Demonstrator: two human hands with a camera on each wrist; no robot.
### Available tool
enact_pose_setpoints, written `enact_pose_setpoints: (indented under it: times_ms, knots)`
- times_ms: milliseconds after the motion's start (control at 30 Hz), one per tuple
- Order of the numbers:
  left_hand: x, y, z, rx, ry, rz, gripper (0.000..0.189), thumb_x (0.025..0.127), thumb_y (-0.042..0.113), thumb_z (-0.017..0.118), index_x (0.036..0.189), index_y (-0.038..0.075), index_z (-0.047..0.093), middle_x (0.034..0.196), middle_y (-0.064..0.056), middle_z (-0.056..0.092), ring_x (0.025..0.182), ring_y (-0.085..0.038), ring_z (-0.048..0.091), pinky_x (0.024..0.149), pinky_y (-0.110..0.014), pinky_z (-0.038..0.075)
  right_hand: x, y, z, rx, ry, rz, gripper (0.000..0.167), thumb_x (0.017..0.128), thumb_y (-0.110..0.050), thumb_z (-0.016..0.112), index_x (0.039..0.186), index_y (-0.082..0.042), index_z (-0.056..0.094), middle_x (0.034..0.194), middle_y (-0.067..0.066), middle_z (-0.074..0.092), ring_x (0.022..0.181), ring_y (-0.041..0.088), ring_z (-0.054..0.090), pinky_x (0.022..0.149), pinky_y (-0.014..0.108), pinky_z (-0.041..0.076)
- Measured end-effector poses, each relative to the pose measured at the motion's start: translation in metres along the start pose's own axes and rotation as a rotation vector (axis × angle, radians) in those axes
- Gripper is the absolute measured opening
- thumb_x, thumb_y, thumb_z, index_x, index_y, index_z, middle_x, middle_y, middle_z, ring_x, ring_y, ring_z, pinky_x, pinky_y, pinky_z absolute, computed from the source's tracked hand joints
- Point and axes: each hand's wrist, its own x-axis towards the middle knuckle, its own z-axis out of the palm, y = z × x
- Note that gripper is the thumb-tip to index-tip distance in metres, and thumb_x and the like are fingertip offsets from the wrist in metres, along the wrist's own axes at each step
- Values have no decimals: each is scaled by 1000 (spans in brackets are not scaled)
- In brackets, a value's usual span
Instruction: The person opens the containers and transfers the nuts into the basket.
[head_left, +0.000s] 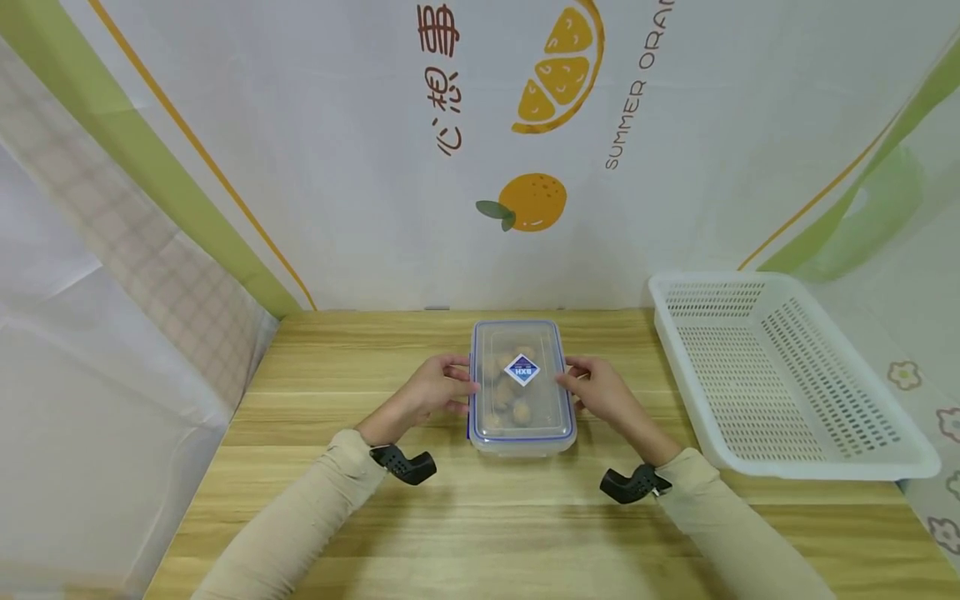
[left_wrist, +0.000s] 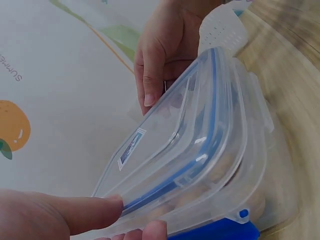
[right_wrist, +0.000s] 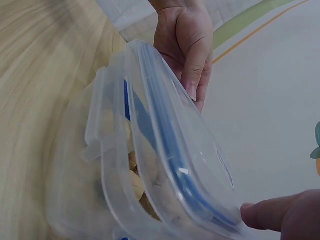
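A clear plastic food container with a blue-edged lid stands on the wooden table, a blue and white label on top. Several round, light-brown pieces show through it. My left hand grips its left side, thumb on the lid's edge and fingers lower along the wall. Opposite, my right hand holds the right side, its thumb at the lid's rim. In the left wrist view a blue latch sticks out below the left fingers.
A white perforated plastic basket stands at the table's right. Behind the wooden table hangs a white cloth printed with oranges and lettering. More cloth hangs along the left side. Each wrist carries a black camera mount.
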Motion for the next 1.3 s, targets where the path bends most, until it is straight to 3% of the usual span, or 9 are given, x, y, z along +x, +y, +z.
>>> enact_pose_setpoints:
  times_ms: [233, 500, 733, 967, 1167, 1300]
  knots:
    - [-5, 10, -3, 27, -1, 40, 61, 94, -8, 67, 148, -5, 41, 112, -17, 54, 83, -20, 63, 80, -44, 66, -2, -9, -4, 4, 13, -25, 52, 102, -12, 62, 145, 12, 45, 105, 19, 60, 83, 21, 61, 70, 42, 66]
    - [-8, 11, -8, -32, -72, 169, 84, 93, -12, 65, 162, 11, 24, 108, -17, 52, 82, -19, 63, 73, -40, 67, -3, -12, -12, 86, 39, -137, 58, 101, -6, 64, 154, -6, 41, 102, 18, 59, 77, 19, 58, 61, 32, 62]
    - [-9, 12, -11, -11, -98, 251, 75, 95, -9, 64, 160, 10, 31, 112, -17, 54, 85, -18, 65, 75, -39, 66, -6, -16, -17, 141, 0, -175, 50, 102, -5, 61, 151, -5, 47, 101, 16, 58, 77, 17, 55, 59, 26, 60]
    - [-12, 14, -16, 55, -135, 385, 56, 99, -3, 62, 152, 2, 44, 116, -19, 53, 90, -18, 64, 80, -41, 66, -5, -17, -20, 273, 6, -228, 45, 105, -4, 54, 149, -1, 47, 102, 12, 58, 78, 12, 57, 61, 22, 58]
    - [-12, 16, -20, 47, -161, 466, 45, 107, -2, 46, 151, 0, 44, 111, -14, 57, 92, -15, 63, 80, -32, 64, -3, -21, -23, 394, 11, -247, 41, 109, -4, 37, 149, 1, 47, 105, 4, 55, 91, 12, 56, 73, 21, 58]
    - [-12, 19, -22, 126, -133, 536, 45, 106, -6, 46, 151, 0, 46, 108, -13, 58, 91, -14, 62, 80, -30, 63, -3, -24, -27, 382, 17, -303, 44, 105, 5, 39, 148, 4, 47, 110, 4, 55, 95, 10, 57, 78, 19, 57]
